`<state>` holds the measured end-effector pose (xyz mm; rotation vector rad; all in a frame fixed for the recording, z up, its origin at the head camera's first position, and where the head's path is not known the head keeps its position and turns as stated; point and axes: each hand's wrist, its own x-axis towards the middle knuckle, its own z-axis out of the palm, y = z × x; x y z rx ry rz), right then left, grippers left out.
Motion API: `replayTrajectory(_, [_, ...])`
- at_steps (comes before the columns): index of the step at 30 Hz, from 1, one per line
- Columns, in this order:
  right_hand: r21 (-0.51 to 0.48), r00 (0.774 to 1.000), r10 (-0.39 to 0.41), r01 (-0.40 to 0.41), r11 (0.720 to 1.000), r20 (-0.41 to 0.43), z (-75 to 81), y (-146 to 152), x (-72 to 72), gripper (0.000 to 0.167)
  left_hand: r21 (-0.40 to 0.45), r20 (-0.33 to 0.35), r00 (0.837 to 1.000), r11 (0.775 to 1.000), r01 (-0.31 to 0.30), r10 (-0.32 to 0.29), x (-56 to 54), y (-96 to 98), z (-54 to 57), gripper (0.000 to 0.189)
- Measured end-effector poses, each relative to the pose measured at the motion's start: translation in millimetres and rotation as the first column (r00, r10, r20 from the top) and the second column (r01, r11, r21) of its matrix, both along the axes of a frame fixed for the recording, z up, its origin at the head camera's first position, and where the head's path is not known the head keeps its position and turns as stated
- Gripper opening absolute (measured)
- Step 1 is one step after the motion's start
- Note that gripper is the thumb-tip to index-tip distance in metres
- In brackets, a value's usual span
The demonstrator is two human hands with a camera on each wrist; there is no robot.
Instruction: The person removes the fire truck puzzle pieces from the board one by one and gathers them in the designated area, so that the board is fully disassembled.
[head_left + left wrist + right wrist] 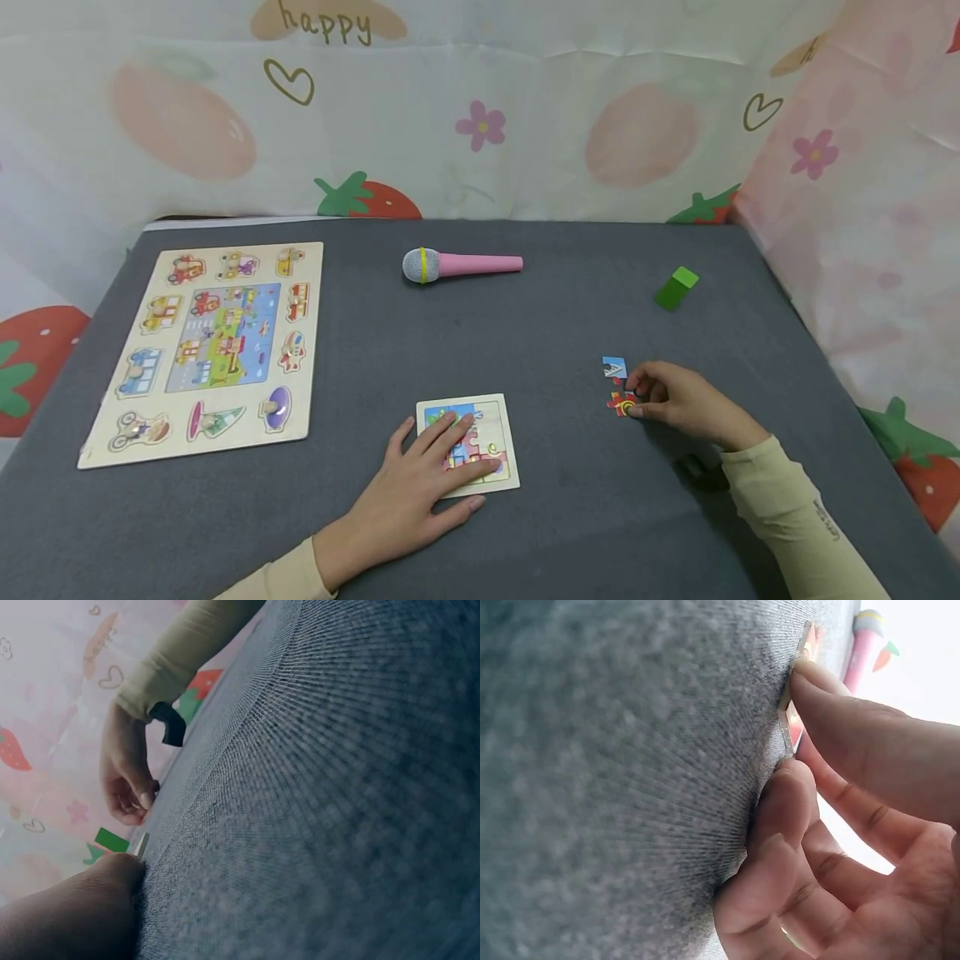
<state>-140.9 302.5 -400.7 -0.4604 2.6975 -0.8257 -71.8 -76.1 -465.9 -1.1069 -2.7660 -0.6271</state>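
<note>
My left hand (420, 492) lies flat with spread fingers across a small square jigsaw board (512, 454), covering much of its partly filled picture. To the right, my right hand (686, 404) pinches a red and yellow jigsaw piece (621, 404) at the table surface. In the right wrist view, the thumb (821, 679) lies on this piece (795, 729), with the index fingertip at its lower end. Just beyond it lies a blue and white jigsaw piece (613, 367). A bit of red shows between the two pieces, partly hidden by the fingers.
A large wooden vehicle puzzle board (315, 350) lies on the left of the grey table (360, 333). Toward the back lies a pink toy microphone (480, 265). A green block (677, 288) stands beyond my right hand. Patterned curtains (540, 108) border the back and right.
</note>
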Motion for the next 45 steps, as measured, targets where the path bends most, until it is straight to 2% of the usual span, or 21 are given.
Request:
replayTrajectory(6, [0.003, 1.000, 0.006, -0.006, 1.000, 0.023, 2.7, -1.3, 0.1, 0.022, 0.006, 0.001, 1.000, 1.000, -0.004, 0.004, -0.1, -0.9, 0.0, 0.040])
replayTrajectory(11, [0.022, 0.998, -0.025, 0.024, 0.999, 0.060, 17.4, -1.4, 0.5, 0.028, 0.008, -0.010, 1.000, 1.000, 0.000, 0.000, -0.2, -0.5, 0.2, 0.039])
replayTrajectory(13, [0.020, 0.998, -0.041, 0.040, 0.999, 0.056, 24.0, -3.7, 1.5, 0.030, 0.013, -0.025, 1.000, 1.000, 0.002, -0.002, -0.1, -0.6, -0.1, 0.039])
replayTrajectory(16, [-0.009, 0.999, -0.026, 0.026, 1.000, 0.042, 29.7, -14.5, 4.1, 0.029, 0.018, -0.041, 0.999, 1.000, 0.007, -0.006, -0.2, -0.6, -0.4, 0.038])
replayTrajectory(21, [-0.069, 0.996, 0.094, -0.094, 0.993, 0.004, 26.8, -48.8, 15.0, 0.025, -0.003, -0.034, 0.999, 1.000, -0.002, 0.002, -0.6, -0.6, 0.8, 0.039])
replayTrajectory(23, [-0.077, 0.986, 0.163, -0.165, 0.983, -0.026, 22.9, -64.9, 20.5, 0.024, -0.008, -0.049, 0.999, 1.000, -0.017, 0.016, -1.1, -0.6, 1.3, 0.042])
replayTrajectory(27, [-0.099, 0.961, 0.275, -0.276, 0.956, -0.020, 15.5, -95.3, 30.4, 0.023, -0.010, -0.080, 0.995, 0.998, -0.057, 0.056, -1.7, -0.4, 2.6, 0.046])
replayTrajectory(31, [-0.099, 0.946, 0.324, -0.324, 0.941, -0.018, 11.1, -117.5, 36.7, 0.022, -0.013, -0.087, 0.993, 0.997, -0.076, 0.075, -2.1, 0.2, 2.5, 0.047])
replayTrajectory(40, [-0.020, 0.962, 0.267, -0.268, 0.963, -0.062, -3.1, -144.7, 45.6, 0.022, 0.022, -0.082, 0.993, 0.996, -0.085, 0.087, -2.5, 1.3, -0.3, 0.043])
replayTrajectory(45, [-0.005, 0.969, 0.232, -0.234, 0.972, -0.083, -4.6, -150.2, 50.2, 0.020, 0.032, -0.081, 0.991, 0.994, -0.104, 0.106, -2.7, 0.8, -1.4, 0.040])
